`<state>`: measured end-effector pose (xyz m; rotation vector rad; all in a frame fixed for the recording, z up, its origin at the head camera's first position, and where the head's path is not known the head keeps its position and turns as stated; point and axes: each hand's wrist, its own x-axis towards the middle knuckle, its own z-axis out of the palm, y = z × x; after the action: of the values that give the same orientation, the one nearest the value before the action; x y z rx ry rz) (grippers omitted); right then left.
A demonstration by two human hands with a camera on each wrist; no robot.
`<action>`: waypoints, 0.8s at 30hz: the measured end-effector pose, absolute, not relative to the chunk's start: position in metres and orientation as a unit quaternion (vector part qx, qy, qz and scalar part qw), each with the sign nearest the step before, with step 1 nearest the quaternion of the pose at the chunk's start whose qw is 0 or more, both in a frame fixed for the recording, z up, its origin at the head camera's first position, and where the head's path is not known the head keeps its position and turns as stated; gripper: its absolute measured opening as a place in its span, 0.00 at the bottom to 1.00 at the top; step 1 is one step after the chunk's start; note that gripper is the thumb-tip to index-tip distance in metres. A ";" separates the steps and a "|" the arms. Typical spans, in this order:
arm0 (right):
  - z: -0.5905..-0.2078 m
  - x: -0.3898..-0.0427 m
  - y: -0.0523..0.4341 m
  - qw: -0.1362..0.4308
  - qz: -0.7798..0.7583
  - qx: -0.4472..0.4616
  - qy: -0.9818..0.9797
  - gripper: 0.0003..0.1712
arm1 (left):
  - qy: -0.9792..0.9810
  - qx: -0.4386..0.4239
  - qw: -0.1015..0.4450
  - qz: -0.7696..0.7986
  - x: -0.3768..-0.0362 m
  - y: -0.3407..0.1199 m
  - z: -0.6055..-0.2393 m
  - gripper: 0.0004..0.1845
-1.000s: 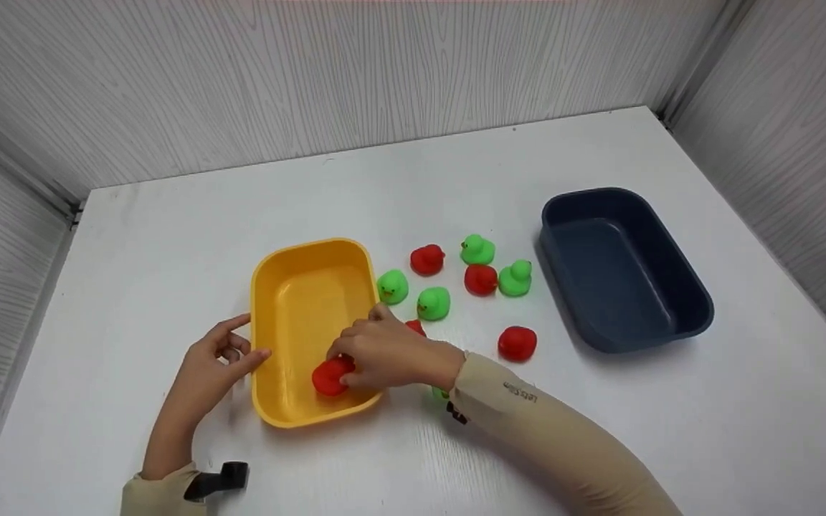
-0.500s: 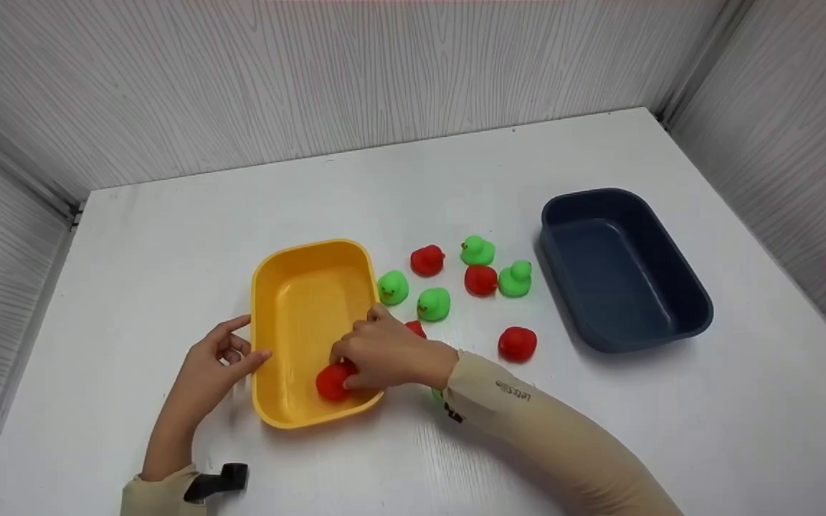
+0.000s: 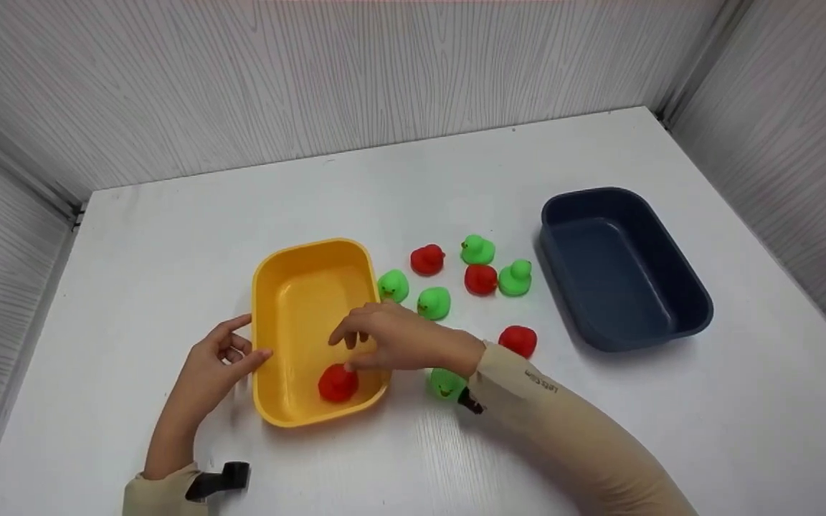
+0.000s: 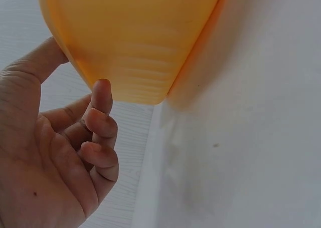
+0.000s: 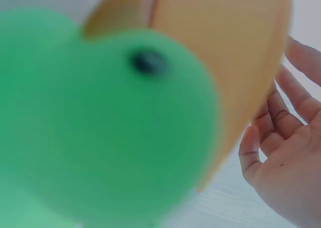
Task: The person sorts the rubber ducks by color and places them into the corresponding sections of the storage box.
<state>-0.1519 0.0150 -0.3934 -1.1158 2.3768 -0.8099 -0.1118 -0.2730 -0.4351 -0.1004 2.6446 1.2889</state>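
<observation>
My left hand pinches the left rim of a yellow plastic tub, thumb over the edge and fingers outside. The left wrist view shows the same tub above the curled fingers of this hand. A red rubber duck sits on the tub floor near its front right corner. Over the tub's right rim reaches my right hand, fingers spread loosely with nothing between them and thumb tip close over the duck. In the right wrist view, this hand appears beside the tub's wall.
Green ducks and red ducks stand loose right of the tub. One green duck lies beside my right wrist; a green duck fills much of the right wrist view. A dark blue tub stands farther right.
My right hand has let go of the red duck, its fingers opening and lifting up and away. The duck stays in the yellow tub. The left hand keeps its place.
</observation>
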 end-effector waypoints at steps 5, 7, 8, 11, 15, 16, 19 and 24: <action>-0.384 -0.153 0.033 0.201 -0.392 -0.381 0.813 0.20 | 0.892 -0.035 0.099 0.440 -0.111 -0.273 -0.434 0.38; -0.380 -0.154 0.040 0.199 -0.417 -0.371 0.806 0.20 | 0.890 -0.034 0.097 0.444 -0.111 -0.272 -0.434 0.37; -0.379 -0.155 0.043 0.198 -0.425 -0.367 0.804 0.20 | 0.890 -0.033 0.096 0.446 -0.111 -0.272 -0.433 0.37; -0.376 -0.159 0.054 0.198 -0.437 -0.351 0.804 0.21 | 0.890 -0.031 0.094 0.446 -0.111 -0.271 -0.433 0.36; -0.375 -0.166 0.068 0.199 -0.441 -0.329 0.811 0.23 | 0.892 -0.032 0.096 0.441 -0.112 -0.271 -0.432 0.37; -0.376 -0.167 0.072 0.199 -0.438 -0.324 0.815 0.23 | 0.892 -0.033 0.097 0.440 -0.112 -0.271 -0.432 0.37; -0.378 -0.172 0.082 0.203 -0.423 -0.301 0.830 0.23 | 0.893 -0.036 0.100 0.437 -0.112 -0.270 -0.431 0.38; -0.386 -0.178 0.095 0.216 -0.405 -0.266 0.848 0.24 | 0.892 -0.039 0.104 0.437 -0.112 -0.271 -0.431 0.38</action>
<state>-0.1780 0.0949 -0.3863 -0.7366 2.3488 -1.1225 -0.1115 -0.2710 -0.4315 -0.1151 2.6323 1.2896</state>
